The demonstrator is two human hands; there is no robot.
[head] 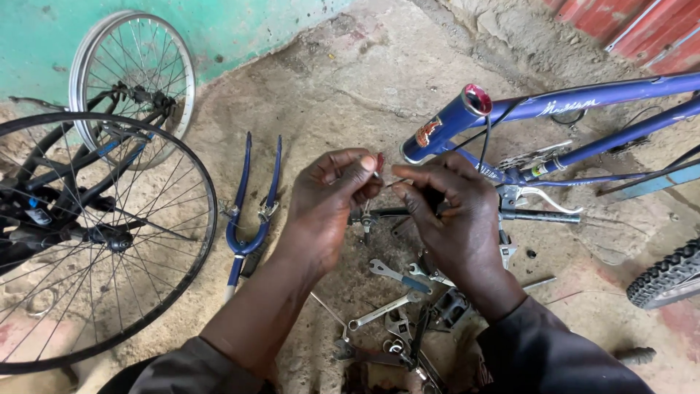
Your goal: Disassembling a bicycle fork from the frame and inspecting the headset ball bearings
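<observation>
Left hand pinches a small red part; my right hand, at 3 o'clock and touching, grips a thin cable running 9-to-3.

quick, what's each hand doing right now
Left hand: fingers pinched shut on a small red part.
Right hand: fingers closed, pinching a thin cable.

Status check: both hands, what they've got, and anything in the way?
Left hand and right hand raised together, pinching a small reddish part. Blue bike frame right behind. Spanners scattered on the ground below.
</observation>
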